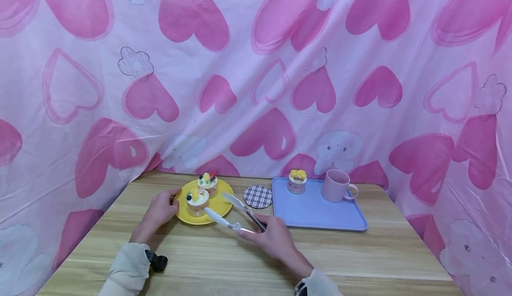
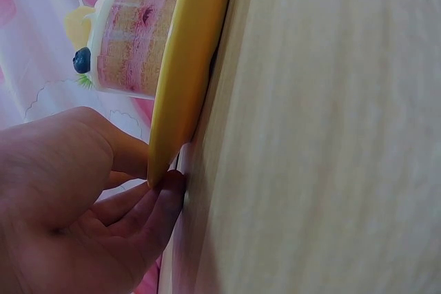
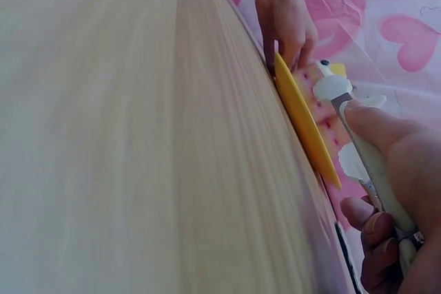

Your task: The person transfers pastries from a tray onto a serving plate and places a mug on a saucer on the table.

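My left hand (image 1: 157,210) pinches the left rim of a yellow plate (image 1: 222,207), thumb above and fingers beneath, as the left wrist view shows. On the plate stand two cake cups: a near one (image 1: 198,208) topped with cream, yellow fruit and a blueberry, and a far one (image 1: 212,188) with a red piece on top. My right hand (image 1: 275,239) grips metal tongs (image 1: 217,218) with pale tips. The tongs are spread apart with nothing between them, their tips overlapping the plate's right side in the head view.
Right of the plate lies a round checked coaster (image 1: 258,197). Beside it, a blue tray (image 1: 316,216) bears another cake cup (image 1: 296,186) with yellow topping and a pink mug (image 1: 334,186). A pink heart-patterned cloth (image 1: 256,65) hangs behind the wooden table (image 1: 216,260).
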A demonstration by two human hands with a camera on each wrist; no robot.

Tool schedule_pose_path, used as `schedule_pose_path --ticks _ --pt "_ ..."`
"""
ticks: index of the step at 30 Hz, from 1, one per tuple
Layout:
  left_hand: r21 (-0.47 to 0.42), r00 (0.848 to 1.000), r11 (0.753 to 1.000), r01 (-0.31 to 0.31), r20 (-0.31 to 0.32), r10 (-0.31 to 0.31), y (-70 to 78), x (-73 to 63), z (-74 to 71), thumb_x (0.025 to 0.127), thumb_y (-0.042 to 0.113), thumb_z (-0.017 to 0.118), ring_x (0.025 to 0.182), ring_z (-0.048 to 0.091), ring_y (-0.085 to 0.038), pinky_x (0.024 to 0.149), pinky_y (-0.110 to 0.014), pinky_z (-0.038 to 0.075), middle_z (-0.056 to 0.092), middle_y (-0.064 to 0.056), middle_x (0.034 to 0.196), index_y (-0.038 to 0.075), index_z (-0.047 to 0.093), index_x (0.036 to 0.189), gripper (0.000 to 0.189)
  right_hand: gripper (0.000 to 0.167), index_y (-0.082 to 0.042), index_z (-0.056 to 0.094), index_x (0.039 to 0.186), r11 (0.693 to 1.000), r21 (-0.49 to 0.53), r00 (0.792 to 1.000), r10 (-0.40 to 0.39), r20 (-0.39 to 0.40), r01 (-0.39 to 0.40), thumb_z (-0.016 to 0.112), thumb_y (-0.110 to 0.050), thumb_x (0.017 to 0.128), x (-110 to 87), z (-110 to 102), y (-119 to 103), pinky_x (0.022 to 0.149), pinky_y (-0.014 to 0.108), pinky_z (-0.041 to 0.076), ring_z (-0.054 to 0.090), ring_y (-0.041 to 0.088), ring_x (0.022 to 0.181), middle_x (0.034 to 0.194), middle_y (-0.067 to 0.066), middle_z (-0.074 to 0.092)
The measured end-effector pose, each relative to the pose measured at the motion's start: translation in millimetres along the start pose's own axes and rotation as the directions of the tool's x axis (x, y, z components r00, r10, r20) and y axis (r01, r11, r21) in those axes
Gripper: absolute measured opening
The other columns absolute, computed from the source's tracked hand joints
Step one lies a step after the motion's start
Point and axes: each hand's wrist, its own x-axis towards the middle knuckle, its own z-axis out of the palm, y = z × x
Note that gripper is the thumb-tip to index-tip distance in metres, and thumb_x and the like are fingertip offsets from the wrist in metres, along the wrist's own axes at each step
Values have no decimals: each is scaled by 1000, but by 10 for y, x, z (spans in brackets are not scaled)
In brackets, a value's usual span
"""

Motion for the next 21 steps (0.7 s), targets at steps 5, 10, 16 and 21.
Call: schedule_pose_path --ticks 5,10,16,21 --pt "-6 999 1000 27 17 -27 21 2 -5 99 2 57 141 56 -49 116 -64 51 53 -35 156 -10 49 155 58 88 -25 71 144 1000 -3 999 -2 -50 2 84 -77 75 -44 -158 138 47 24 37 41 10 59 70 -3 52" --pt "-5 999 999 32 24 -32 27 -2 -13 100 2 57 141 55 -49 116 -63 51 52 -35 157 -10 48 156 58 89 -19 70 145 1000 14 996 10 -92 -9 87 -72 76 -68 -310 298 49 23 40 47 8 60 76 -4 63" --pt "-7 999 999 34 26 -34 35 -2 -16 100 2 57 140 56 -49 115 -63 52 53 -35 156 -10 48 156 58 91 -15 71 144 998 40 989 51 -140 -46 90 -70 73 -90 -453 466 53 23 43 55 10 69 93 -3 74" --pt "-8 998 999 49 34 -49 32 8 -10 101 2 57 139 57 -47 115 -62 52 52 -35 157 -10 47 157 58 88 -16 74 140 996 36 981 82 -173 -77 91 -69 72 -88 -548 581 53 23 44 57 11 71 91 -2 73"
